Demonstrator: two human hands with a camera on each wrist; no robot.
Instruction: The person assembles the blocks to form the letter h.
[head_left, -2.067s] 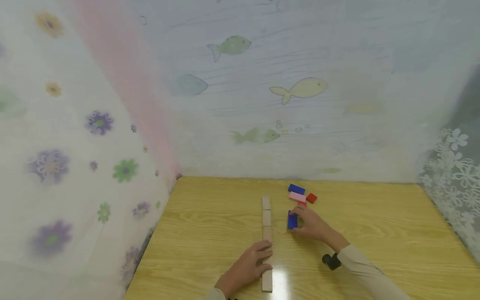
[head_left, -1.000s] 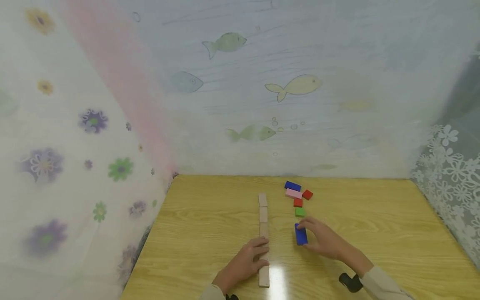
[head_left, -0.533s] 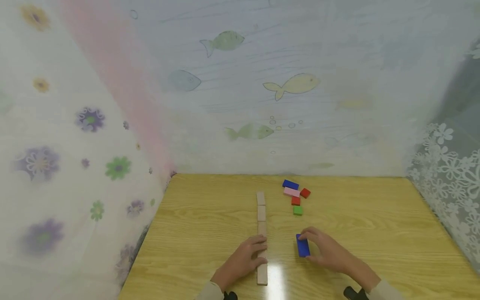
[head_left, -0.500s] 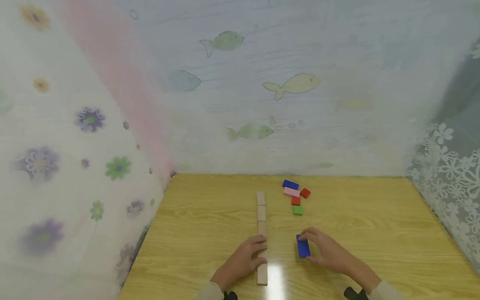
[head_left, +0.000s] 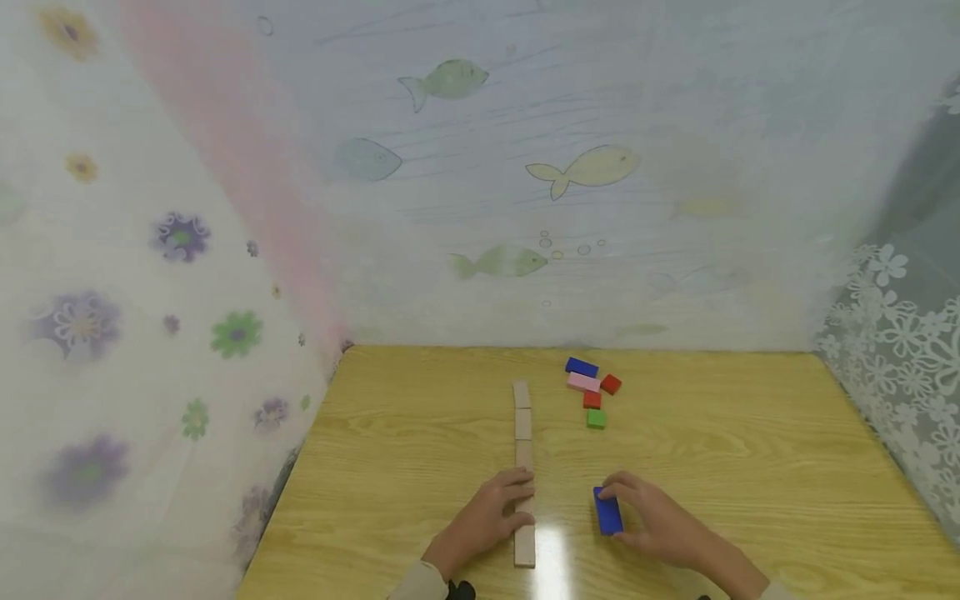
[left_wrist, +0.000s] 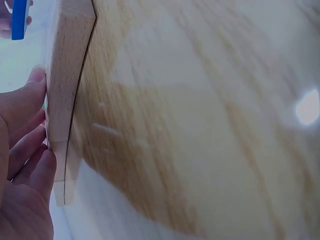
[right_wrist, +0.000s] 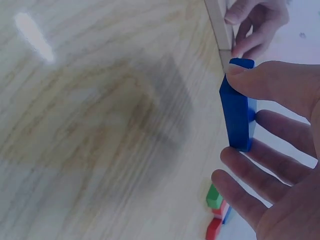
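A straight row of plain wooden blocks (head_left: 524, 546) runs away from me along the table. My left hand (head_left: 487, 512) rests on its middle stretch, thumb and fingers spread along the row and hiding part of it. In the left wrist view the fingertips touch the edge of the wooden blocks (left_wrist: 67, 75). To the right, my right hand (head_left: 656, 521) pinches a blue rectangular block (head_left: 608, 512) by its two ends, thumb at the near end and fingertips at the far one. The right wrist view shows this blue block (right_wrist: 237, 115) held above the tabletop, a shadow beneath.
Beyond my right hand lie a green block (head_left: 596, 419), a red block (head_left: 592, 400), a second red block (head_left: 611, 384), a pink block (head_left: 583, 382) and another blue block (head_left: 582, 367). A fish-painted curtain (head_left: 480, 208) borders the wooden table's (head_left: 712, 433) far edge.
My right hand has drawn the blue block away from the coloured cluster, toward me and slightly right, uncovering the green block. My left hand stays on the wooden row.
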